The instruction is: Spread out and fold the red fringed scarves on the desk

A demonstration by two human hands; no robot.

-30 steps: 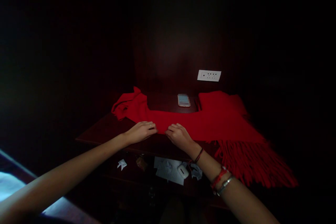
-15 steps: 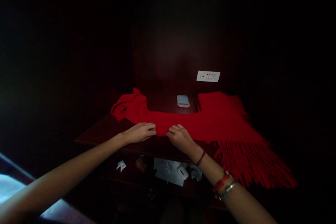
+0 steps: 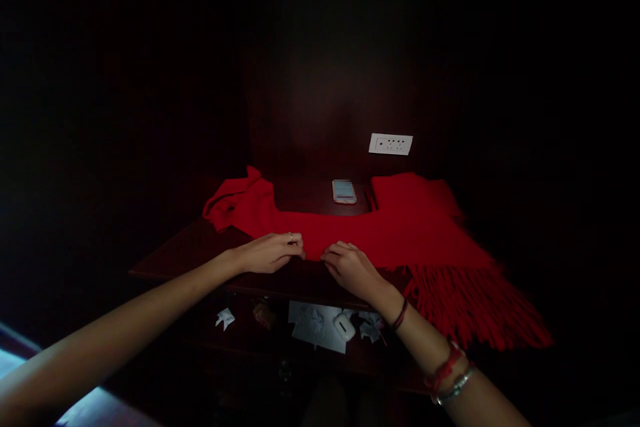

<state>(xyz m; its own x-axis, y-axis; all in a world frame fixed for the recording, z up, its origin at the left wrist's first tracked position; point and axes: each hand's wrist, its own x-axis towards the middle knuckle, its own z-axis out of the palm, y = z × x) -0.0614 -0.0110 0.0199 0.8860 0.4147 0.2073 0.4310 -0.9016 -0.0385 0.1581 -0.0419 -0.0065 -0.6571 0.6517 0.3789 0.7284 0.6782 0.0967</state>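
Note:
A red fringed scarf [image 3: 350,230] lies across the dark wooden tabletop [image 3: 175,257], bunched at its left end and spread wide at the right. Its long fringe [image 3: 480,303] hangs over the front edge on the right. My left hand [image 3: 270,252], with a ring on one finger, pinches the scarf's near edge. Close by to the right, my right hand [image 3: 353,270] has its fingers curled on the same edge. A short stretch of red cloth shows between the two hands. The fingertips are partly hidden.
A phone [image 3: 344,191] lies behind the scarf, below a white wall socket [image 3: 391,144]. Beneath the tabletop, an open drawer or shelf holds papers [image 3: 317,327], a white earbud case [image 3: 344,326], crumpled white scraps [image 3: 225,319] and a small brownish packet [image 3: 263,314].
The view has shifted slightly. Both hands have slid a little to the right along the scarf's near edge, and my right forearm has swung outward. The scarf keeps nearly the same shape.

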